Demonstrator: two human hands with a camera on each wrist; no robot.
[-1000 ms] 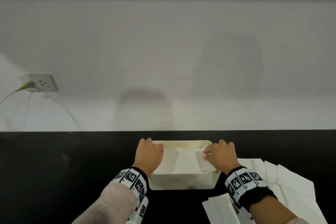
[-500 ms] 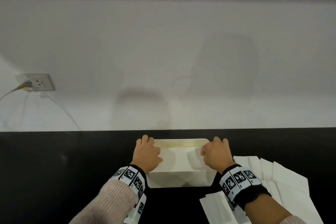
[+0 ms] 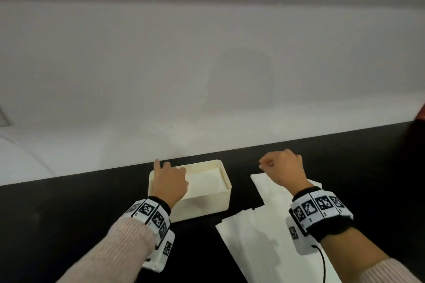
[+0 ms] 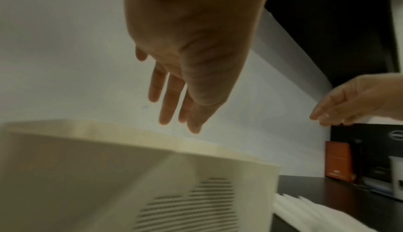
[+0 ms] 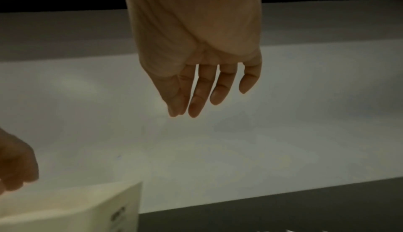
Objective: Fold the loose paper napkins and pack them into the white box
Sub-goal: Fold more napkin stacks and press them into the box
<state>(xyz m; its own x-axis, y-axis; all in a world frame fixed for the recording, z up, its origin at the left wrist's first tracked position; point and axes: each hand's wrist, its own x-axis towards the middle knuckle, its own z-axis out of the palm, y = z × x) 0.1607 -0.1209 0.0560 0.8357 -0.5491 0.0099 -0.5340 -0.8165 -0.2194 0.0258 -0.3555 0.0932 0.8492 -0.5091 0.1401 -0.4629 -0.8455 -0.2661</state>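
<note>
The white box (image 3: 202, 204) stands on the black counter near the wall, with a folded white napkin (image 3: 204, 181) lying flat inside. My left hand (image 3: 169, 179) hovers over the box's left end; in the left wrist view its fingers (image 4: 172, 101) are straight above the rim of the box (image 4: 109, 175) and hold nothing. Right of the box, my right hand (image 3: 281, 167) hangs above the far corner of the loose napkins (image 3: 259, 232). Its fingers (image 5: 205, 94) hang relaxed and empty. The box's corner (image 5: 76, 209) shows at lower left there.
The black counter (image 3: 69, 213) runs along a white wall. An orange-red box (image 4: 338, 161) and dark items stand at the counter's far right. More of the loose napkins (image 4: 316, 215) lie just right of the box.
My right hand has left the box and moved right, over the loose napkins. My left hand stays over the box's left end. The head view has turned to the right.
</note>
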